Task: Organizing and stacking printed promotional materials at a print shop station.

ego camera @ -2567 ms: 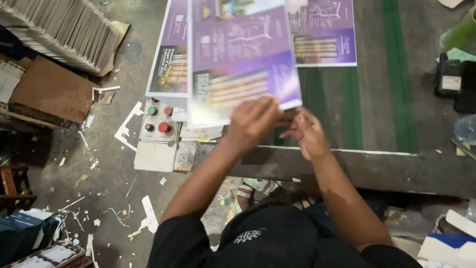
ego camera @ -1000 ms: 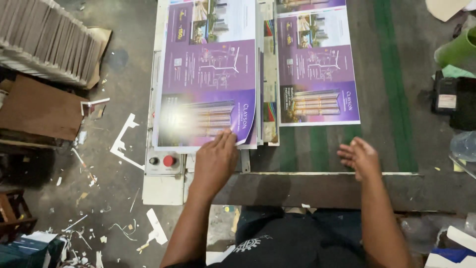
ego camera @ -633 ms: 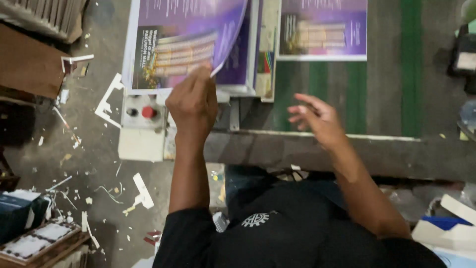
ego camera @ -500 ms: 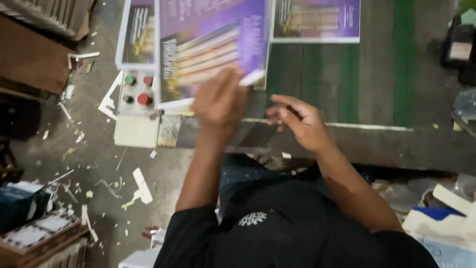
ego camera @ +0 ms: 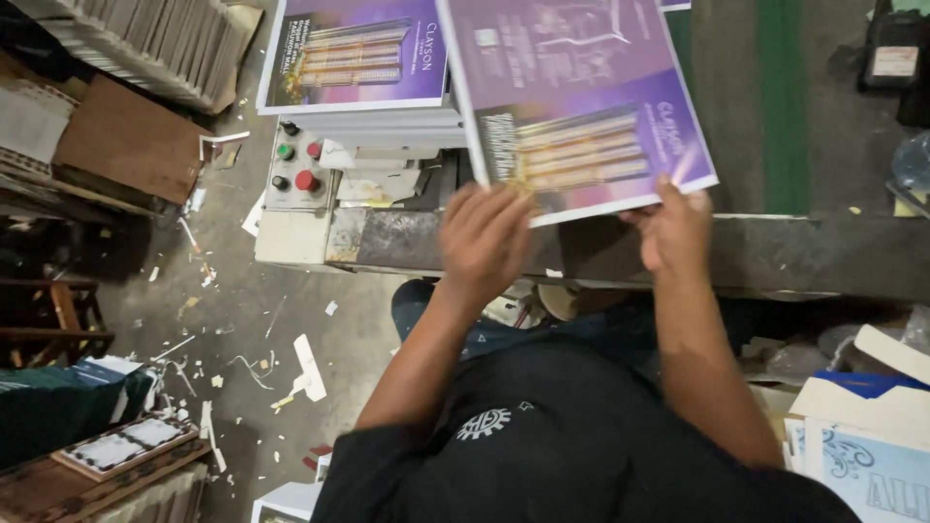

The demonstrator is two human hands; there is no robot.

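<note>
Far left of the hands, a slanted stack of grey boards (ego camera: 145,44) runs out of the top edge, and brown cardboard (ego camera: 126,145) lies below it. Lower left, a dark box (ego camera: 58,412) and a framed card (ego camera: 126,447) sit on a floor (ego camera: 242,320) strewn with white paper scraps; their details are too small to read.

Just left of the left hand stands a pale control box (ego camera: 295,174) with green, red and dark buttons. Above it a pile of sheets (ego camera: 373,68) shows a purple print on top, cut off by the top edge.

The left hand (ego camera: 484,242) is blurred; its fingers are spread over the near left corner of a purple sheet (ego camera: 581,107), apparently pinching it, though the thumb is hidden beneath. The sheet is tilted, raised over the table edge (ego camera: 814,257), and its upper part leaves the frame. The right hand (ego camera: 673,228) grips the sheet's near edge further right, fingertips on top; part of the hand is smeared by motion.

Right of the right hand, a green stripe (ego camera: 780,107) runs up the table. A dark device (ego camera: 896,53) sits at the top right, partly cut off. Lower right, white and blue boxes (ego camera: 862,436) are only half in view.
</note>
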